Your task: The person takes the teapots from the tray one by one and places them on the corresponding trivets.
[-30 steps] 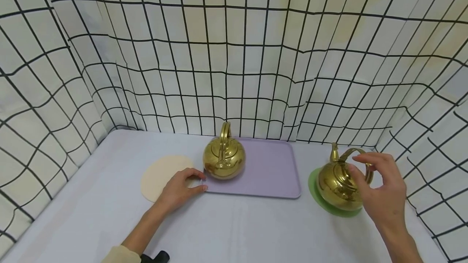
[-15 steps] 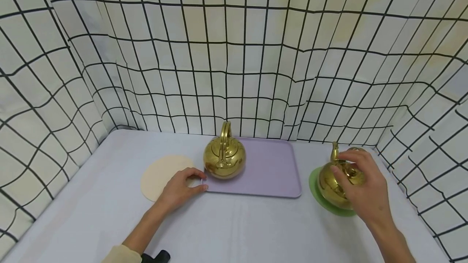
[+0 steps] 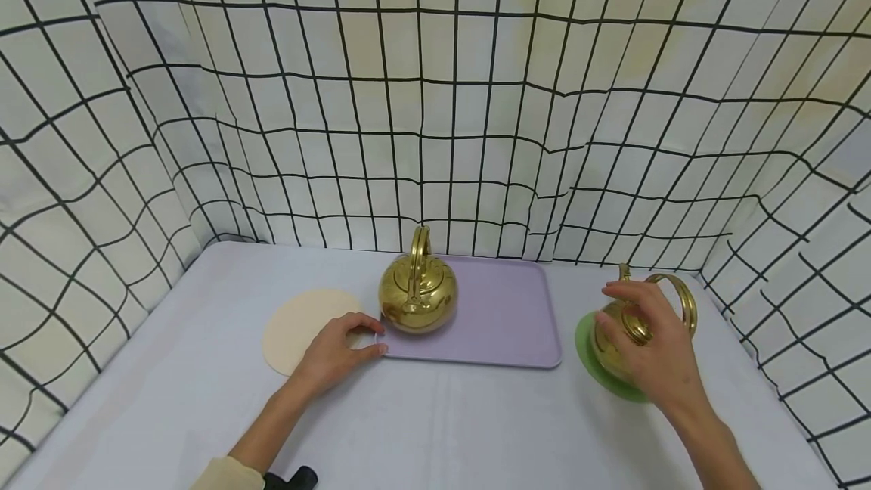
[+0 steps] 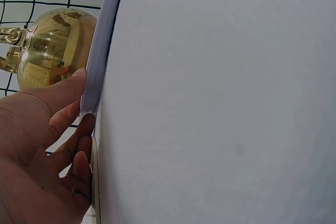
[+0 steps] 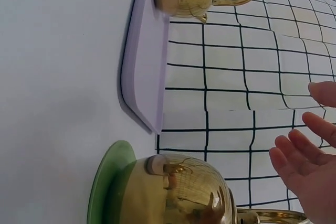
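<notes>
Over the kettle (image 3: pixel 629 331), open right hand (image 3: pixel 653 346).

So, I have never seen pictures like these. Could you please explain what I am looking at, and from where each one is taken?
No machine: a person works with bare hands and wears three cameras. The wide picture comes from the head; the other two come from the wrists and look sideways. On the table lie a tray with a kettle on it, a cream mat, and a second kettle on a green mat. The left hand touches the tray's corner. The right hand is over the second kettle, fingers spread, seemingly gripping nothing.
</notes>
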Demonstrator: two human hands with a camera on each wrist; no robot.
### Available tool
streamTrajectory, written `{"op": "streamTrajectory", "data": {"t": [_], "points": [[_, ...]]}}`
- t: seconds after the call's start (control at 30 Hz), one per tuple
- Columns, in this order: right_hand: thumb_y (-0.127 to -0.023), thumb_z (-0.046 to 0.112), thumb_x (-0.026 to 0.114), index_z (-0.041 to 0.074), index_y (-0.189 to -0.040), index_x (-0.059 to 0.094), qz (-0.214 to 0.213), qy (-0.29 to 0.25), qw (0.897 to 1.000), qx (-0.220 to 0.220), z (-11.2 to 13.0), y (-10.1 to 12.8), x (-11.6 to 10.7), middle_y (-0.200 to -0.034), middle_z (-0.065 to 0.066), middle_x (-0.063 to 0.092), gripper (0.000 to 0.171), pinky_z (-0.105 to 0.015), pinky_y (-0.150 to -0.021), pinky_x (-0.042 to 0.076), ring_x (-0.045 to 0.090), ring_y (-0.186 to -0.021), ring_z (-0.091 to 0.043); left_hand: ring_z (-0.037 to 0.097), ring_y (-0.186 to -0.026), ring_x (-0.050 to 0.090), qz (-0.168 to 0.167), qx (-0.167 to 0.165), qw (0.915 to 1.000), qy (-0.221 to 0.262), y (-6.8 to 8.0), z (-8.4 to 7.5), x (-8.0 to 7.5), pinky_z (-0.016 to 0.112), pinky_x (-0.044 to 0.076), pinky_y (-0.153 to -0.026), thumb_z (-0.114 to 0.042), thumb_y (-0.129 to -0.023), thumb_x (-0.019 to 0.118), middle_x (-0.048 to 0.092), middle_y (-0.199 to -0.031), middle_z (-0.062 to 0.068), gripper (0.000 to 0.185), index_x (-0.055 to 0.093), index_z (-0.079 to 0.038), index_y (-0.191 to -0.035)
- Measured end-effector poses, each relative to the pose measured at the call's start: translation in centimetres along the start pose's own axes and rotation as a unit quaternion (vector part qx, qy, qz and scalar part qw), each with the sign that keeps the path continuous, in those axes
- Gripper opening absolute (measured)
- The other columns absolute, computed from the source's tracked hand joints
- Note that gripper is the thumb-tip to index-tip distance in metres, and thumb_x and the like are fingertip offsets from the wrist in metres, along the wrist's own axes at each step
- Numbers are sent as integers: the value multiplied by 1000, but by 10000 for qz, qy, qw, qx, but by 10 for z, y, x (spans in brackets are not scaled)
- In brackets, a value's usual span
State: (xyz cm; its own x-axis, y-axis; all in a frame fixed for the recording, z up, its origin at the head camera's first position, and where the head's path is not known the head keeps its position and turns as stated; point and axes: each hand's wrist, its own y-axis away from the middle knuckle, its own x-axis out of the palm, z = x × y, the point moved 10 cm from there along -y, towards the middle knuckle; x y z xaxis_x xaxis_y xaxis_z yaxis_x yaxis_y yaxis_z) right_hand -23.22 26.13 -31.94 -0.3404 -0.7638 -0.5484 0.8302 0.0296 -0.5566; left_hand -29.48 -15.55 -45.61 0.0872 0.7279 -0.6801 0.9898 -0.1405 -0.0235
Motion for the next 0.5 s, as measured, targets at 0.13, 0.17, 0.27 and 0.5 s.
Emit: {"op": "streamTrajectory", "data": {"t": [0.13,0.17,0.27,0.5], "points": [[-91,3,78,12,-127,68,139,21,9998,131,-3,0,8,-129,-1,65,39,-2,-100,44,57,-111,10,33,-131,61,-5,5,10000,-24,0,-1,0,56,43,-116,-29,-90,83,73,-124,6,27,74,-17,-112],[-91,5,79,13,-128,68,170,27,9997,170,-3,0,10,-130,-1,65,39,-3,-99,45,59,-110,8,32,-131,61,-5,7,10000,-30,0,-1,0,56,43,-116,-29,-90,83,73,-124,6,27,74,-17,-112],[-93,10,79,16,-130,67,262,172,9992,264,-5,1,16,-131,0,65,39,-2,-97,44,60,-105,6,32,-130,61,-6,11,10000,-18,1,-1,0,56,43,-116,-29,-90,83,73,-124,6,26,74,-17,-112],[-95,14,77,13,-131,65,475,138,9982,333,-8,2,31,-133,-4,64,38,-4,-96,47,55,-107,16,32,-130,62,-6,16,10000,-3,1,-1,0,56,43,-115,-28,-89,83,73,-124,6,26,75,-17,-111]]}}
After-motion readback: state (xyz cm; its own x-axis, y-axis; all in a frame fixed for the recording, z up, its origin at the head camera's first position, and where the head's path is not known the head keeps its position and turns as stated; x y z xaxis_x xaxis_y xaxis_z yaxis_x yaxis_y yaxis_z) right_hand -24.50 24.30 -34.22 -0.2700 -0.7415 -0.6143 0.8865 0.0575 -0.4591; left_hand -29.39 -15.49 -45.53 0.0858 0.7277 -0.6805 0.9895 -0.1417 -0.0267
